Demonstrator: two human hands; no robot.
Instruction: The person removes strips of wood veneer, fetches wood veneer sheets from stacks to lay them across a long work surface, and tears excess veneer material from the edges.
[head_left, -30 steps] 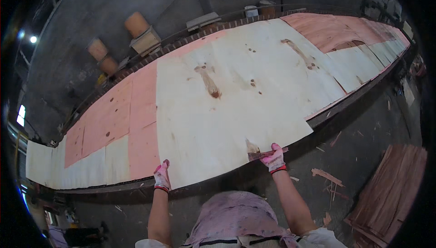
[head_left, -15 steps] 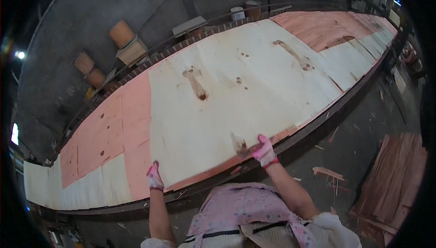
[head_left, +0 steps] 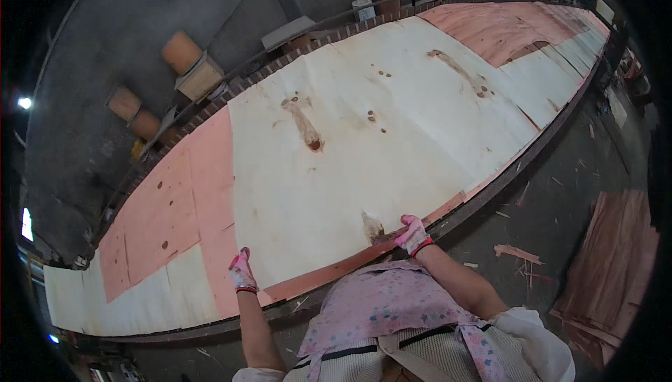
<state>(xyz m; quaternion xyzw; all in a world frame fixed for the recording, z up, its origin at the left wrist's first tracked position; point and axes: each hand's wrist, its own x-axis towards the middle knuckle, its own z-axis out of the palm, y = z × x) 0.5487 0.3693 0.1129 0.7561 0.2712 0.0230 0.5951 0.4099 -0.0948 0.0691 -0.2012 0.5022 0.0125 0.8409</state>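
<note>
- Main sheet: the white veneer sheet (head_left: 343,165) lies on the tabletop (head_left: 490,189), marked with brown knots and streaks.
- Left hand (head_left: 243,272): gloved, positioned at the sheet's near-left corner, thumb pointing up. Whether this grip is closed on the edge cannot be told.
- Right hand (head_left: 414,234): gloved, located at the near edge beside a brown blemish. Its grip is clenched on a reddish-brown strip (head_left: 384,239) that projects to the left.
- Adjacent layers: pink sheets (head_left: 161,207) lie left of the white sheet; a pink margin (head_left: 315,276) shows along its near edge.
- Floor, right: a stack of reddish-brown sheets (head_left: 609,263); a splintered scrap (head_left: 518,252) lies nearer the tabletop.
</note>
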